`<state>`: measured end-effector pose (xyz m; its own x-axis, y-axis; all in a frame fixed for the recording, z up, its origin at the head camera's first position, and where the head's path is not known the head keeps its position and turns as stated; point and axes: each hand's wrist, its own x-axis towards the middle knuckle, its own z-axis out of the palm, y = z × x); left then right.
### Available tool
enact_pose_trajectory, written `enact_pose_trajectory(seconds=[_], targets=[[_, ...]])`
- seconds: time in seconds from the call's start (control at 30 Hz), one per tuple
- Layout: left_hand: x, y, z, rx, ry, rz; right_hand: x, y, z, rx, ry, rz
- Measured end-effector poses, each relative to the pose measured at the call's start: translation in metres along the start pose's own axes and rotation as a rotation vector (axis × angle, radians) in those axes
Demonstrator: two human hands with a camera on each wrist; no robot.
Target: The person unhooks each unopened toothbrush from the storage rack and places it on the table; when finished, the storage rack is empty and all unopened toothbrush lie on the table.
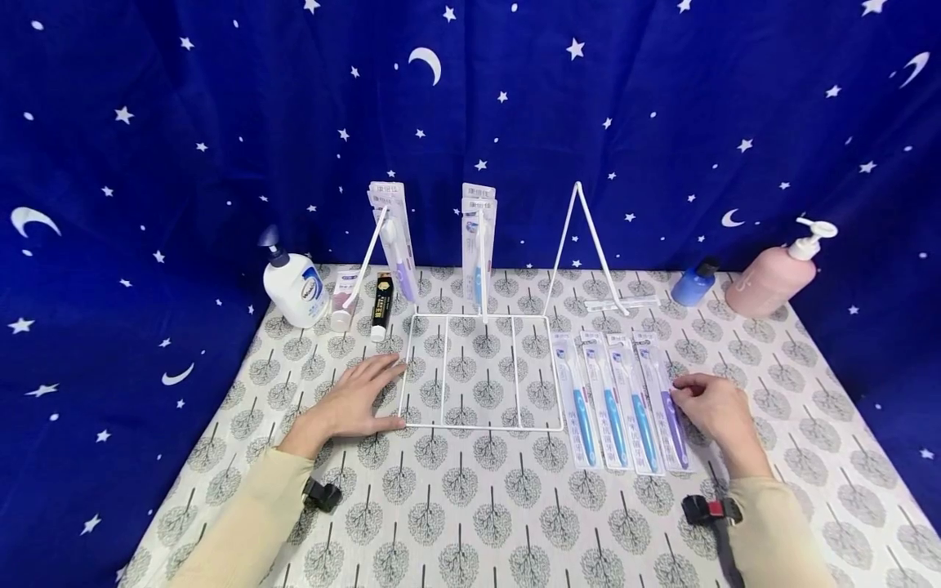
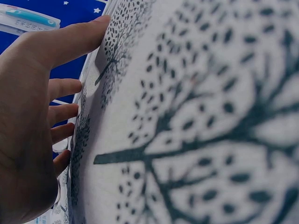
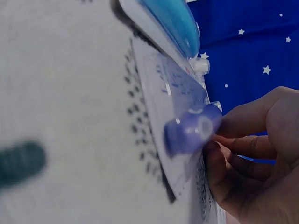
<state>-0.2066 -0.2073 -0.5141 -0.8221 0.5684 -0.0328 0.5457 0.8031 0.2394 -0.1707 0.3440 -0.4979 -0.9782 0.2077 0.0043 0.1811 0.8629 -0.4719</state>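
Observation:
A white wire rack [image 1: 481,427] stands mid-table, with packaged toothbrushes hanging on its left arm and middle arm. My left hand [image 1: 360,398] spreads its fingers at the rack's left side, the fingertips and thumb tip right at the frame. In the left wrist view, that hand [image 2: 32,107] has nothing in its grasp. To the right of the rack, three blue packaged toothbrushes [image 1: 613,408] and a purple packaged toothbrush [image 1: 669,412] lie side by side. My right hand [image 1: 716,408] pinches the right edge of the purple toothbrush's pack, close to the purple handle [image 3: 191,130].
A white pump bottle [image 1: 296,290], a toothpaste tube [image 1: 343,306] and a black tube [image 1: 381,306] are at the back left. Another pack [image 1: 625,303] lies under the rack's right arm [image 1: 597,237]. A blue bottle [image 1: 693,286] and pink pump bottle [image 1: 772,282] are back right.

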Motion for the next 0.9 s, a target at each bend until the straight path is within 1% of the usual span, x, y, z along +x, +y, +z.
enact_pose_trajectory(seconds=[0.23,0.4,0.53,0.7,0.8,0.9], targets=[[-0.001,0.0,-0.002,0.007,0.005,-0.001,0.002,0.002,0.001,0.007,-0.034,0.013],[-0.001,0.0,-0.002,0.004,-0.004,-0.005,0.001,-0.003,-0.003,0.006,0.012,-0.008],[-0.001,0.0,-0.001,0.004,-0.001,-0.007,0.001,-0.013,-0.006,0.041,0.08,-0.072],[-0.001,0.0,0.0,0.003,0.014,0.007,0.0,-0.03,-0.004,0.155,0.157,-0.163],[0.0,0.0,0.001,0.004,0.021,0.016,-0.002,-0.04,-0.001,0.22,0.189,-0.221],[-0.001,-0.001,0.002,0.002,0.021,0.014,-0.002,-0.053,0.003,0.284,0.204,-0.281]])
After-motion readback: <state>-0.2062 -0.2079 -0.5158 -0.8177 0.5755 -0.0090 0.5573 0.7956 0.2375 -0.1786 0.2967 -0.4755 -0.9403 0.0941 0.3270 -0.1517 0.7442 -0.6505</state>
